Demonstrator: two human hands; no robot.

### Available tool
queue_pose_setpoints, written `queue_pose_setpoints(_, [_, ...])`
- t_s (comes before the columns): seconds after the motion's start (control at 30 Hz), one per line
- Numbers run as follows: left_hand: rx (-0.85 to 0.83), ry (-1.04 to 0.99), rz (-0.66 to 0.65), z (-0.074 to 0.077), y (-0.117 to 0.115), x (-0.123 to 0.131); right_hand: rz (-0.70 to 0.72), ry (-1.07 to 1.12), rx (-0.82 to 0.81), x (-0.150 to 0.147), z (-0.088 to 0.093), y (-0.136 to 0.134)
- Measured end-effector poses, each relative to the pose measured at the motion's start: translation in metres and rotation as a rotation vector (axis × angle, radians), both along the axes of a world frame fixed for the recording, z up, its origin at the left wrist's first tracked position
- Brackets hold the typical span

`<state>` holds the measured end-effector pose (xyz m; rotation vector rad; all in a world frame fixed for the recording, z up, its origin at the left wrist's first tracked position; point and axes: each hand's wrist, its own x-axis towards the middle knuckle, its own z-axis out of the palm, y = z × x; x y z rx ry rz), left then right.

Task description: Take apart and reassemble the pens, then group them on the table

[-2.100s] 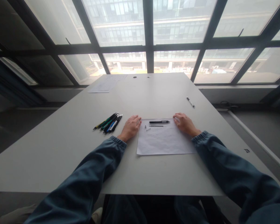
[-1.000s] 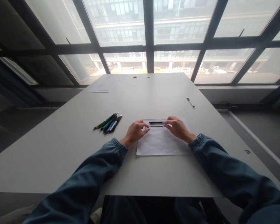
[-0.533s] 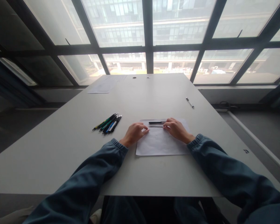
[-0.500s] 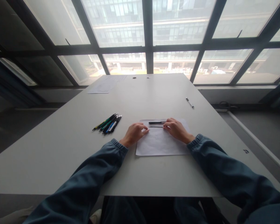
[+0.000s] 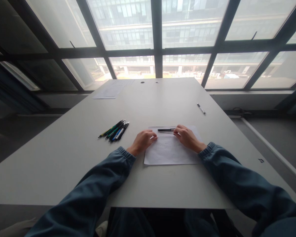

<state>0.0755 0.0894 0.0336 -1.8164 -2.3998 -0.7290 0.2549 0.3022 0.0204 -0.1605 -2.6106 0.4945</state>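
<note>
A white sheet of paper (image 5: 170, 153) lies on the grey table (image 5: 64, 158) in front of me. Near its far edge lies a black pen (image 5: 165, 129), with a thin rod (image 5: 165, 133) just in front of it. My left hand (image 5: 143, 141) rests at the sheet's left edge, fingertips pinched together on a small piece I cannot make out. My right hand (image 5: 187, 137) is curled on the sheet, fingertips closed at the right end of the thin rod and touching the pen's end. Both arms wear blue sleeves.
A bundle of several pens (image 5: 114, 130) lies to the left of my left hand. A single pen (image 5: 201, 108) lies at the far right. Loose papers (image 5: 111, 90) sit at the far left corner. Large windows stand behind the table.
Both hands moved inward from the sheet's sides onto its far part. The left hand's fingers closed over the small pieces, and the right hand's closed at the rod's end. Little has moved in the last half second.
</note>
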Motion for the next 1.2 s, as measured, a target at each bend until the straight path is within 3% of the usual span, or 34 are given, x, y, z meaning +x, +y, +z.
queue_pose_setpoints(0.13, [0.159,0.035,-0.007,0.0009,0.0005,-0.0002,-0.049,0.137,-0.104,-0.0004,-0.0002,0.0016])
queue_pose_setpoints(0.4, [0.326,-0.057,-0.008,0.0043,0.0015,0.0001,0.059,0.248,-0.167,0.0008,-0.0008,0.0032])
queue_pose_setpoints(1.2, [0.361,-0.075,-0.075,0.0078,0.0021,0.0036,0.185,0.177,-0.112,0.0035,0.0063,-0.0014])
